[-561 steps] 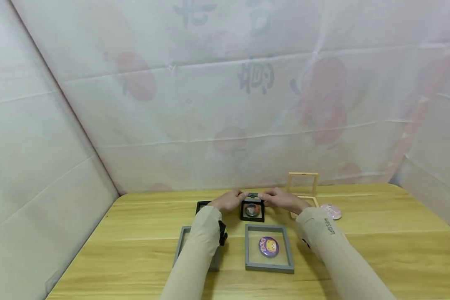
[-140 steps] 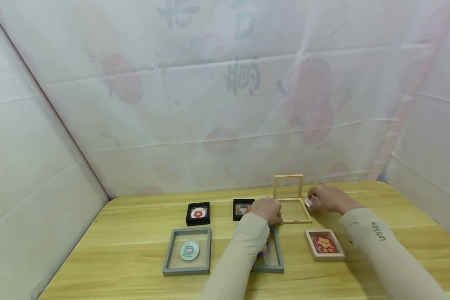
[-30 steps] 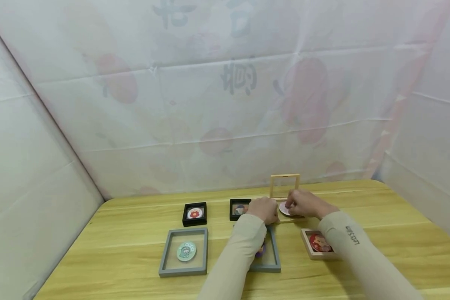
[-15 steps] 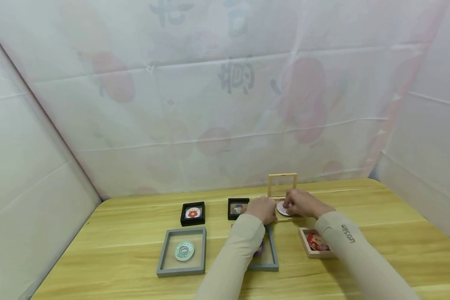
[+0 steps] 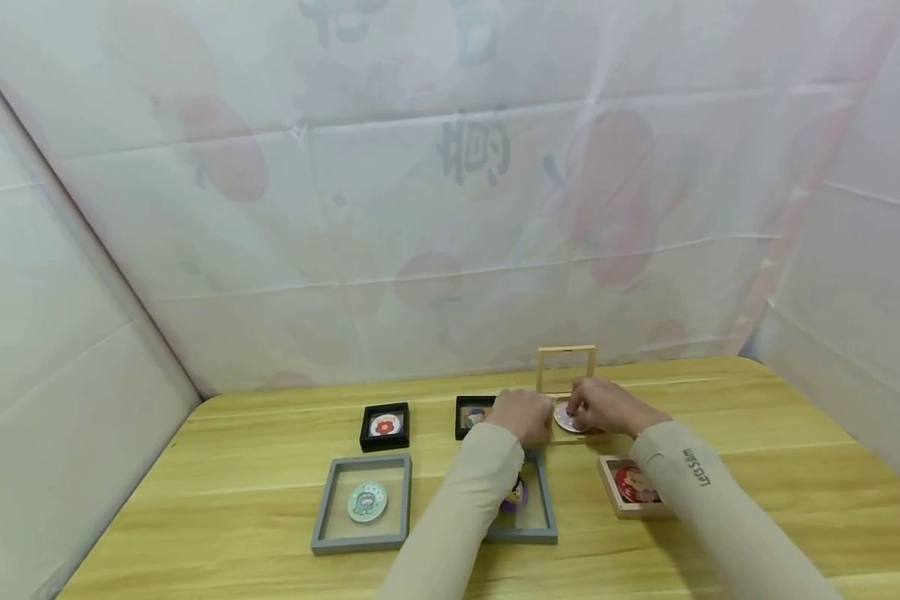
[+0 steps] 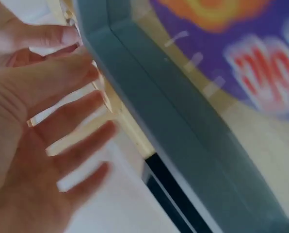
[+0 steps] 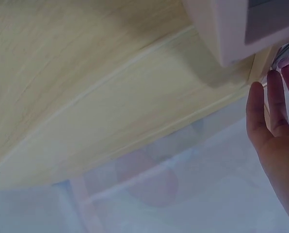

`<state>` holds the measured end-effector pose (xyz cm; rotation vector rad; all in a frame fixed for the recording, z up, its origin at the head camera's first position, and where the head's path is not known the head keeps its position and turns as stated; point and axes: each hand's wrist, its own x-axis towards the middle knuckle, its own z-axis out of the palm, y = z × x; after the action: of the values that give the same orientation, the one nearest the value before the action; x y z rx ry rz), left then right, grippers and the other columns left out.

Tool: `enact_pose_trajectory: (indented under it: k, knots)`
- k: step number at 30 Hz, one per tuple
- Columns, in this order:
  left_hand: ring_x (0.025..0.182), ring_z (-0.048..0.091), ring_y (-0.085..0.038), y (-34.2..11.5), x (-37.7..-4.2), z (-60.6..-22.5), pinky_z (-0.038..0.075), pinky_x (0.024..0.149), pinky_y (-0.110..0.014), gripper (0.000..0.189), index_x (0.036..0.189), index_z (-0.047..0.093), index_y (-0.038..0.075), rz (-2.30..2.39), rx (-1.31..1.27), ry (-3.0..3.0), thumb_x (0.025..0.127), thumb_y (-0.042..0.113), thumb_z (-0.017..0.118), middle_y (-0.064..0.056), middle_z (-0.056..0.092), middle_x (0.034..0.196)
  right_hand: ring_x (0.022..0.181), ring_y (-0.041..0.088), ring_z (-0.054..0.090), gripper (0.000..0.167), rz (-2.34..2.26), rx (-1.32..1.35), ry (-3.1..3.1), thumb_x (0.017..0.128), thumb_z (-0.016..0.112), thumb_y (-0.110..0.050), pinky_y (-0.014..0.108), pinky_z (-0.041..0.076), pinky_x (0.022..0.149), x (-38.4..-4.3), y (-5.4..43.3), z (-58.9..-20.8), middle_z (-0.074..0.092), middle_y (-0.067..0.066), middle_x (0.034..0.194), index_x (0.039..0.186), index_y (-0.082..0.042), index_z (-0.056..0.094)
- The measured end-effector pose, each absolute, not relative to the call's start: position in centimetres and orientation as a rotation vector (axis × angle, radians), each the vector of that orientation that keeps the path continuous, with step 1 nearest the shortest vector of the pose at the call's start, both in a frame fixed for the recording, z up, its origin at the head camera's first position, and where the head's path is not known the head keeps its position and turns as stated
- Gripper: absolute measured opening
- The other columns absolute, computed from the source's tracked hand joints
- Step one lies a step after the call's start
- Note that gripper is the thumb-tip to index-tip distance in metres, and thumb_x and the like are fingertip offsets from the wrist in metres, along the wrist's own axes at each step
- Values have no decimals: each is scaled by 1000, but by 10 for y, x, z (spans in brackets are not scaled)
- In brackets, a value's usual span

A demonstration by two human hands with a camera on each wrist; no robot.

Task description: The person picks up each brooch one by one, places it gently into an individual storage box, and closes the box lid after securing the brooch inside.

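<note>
In the head view my right hand [image 5: 607, 406] pinches a pale pink round button badge [image 5: 566, 419] at its right edge, low over the base of a light wood display frame [image 5: 568, 442]. The frame's lid [image 5: 566, 348] stands raised behind it. My left hand [image 5: 521, 415] is at the frame's left side; in the left wrist view its fingers [image 6: 67, 116] are spread and loosely straight beside the wooden edge. The right wrist view shows my right fingers [image 7: 275, 104] reaching toward the frame, with the badge mostly cut off.
Around the hands lie a black frame [image 5: 461, 417] partly behind my left hand, another black frame [image 5: 384, 446], a grey frame [image 5: 360, 546], a second grey frame [image 5: 543, 500] under my left forearm and a pinkish frame [image 5: 611, 492] with a red badge. Fabric walls surround the table.
Since several seconds ago, the pink badge has moved left from beside the wooden frame to over its base. In the last half second, my left hand shifts slightly left; my right hand barely moves.
</note>
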<state>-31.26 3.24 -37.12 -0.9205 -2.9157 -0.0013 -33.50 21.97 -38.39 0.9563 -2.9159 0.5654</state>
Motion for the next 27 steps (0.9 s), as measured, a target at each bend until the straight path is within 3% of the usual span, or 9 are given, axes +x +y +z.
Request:
enact_pose_trajectory:
  k: [4,6,11,16,27]
  knots:
    - [66,60,-9,26,-318,-373,51,71,-28,16,80,76,18,-33,-906,-2806,95,23,72,8,64,69,72,13,54,7,521,962,-2936,78,75,3,33,52,68,-333,217,-382,55,-3,80,81,-2,77]
    - [70,66,-12,25,-319,-373,54,70,-31,15,90,79,17,-83,-881,-2782,98,25,69,5,70,76,72,14,55,7,484,961,-2948,77,76,3,34,52,67,-332,216,-381,56,-2,81,81,-3,77]
    - [63,63,-10,24,-321,-371,53,59,-28,17,92,78,15,-188,-842,-2772,100,24,66,3,70,75,83,26,66,10,497,916,-2979,79,76,2,44,56,75,-333,221,-373,69,8,92,89,-1,77]
    - [66,65,-12,21,-321,-373,55,60,-28,14,91,77,15,-255,-792,-2788,99,23,68,4,70,77,88,33,68,12,585,866,-2945,86,76,-1,50,57,76,-336,231,-370,73,15,97,97,3,75]
    - [78,69,-15,21,-327,-370,57,63,-31,20,109,77,15,-366,-763,-2909,101,28,65,0,75,96,92,36,66,24,543,776,-2919,83,77,-6,53,54,81,-336,243,-365,70,16,95,102,8,72]
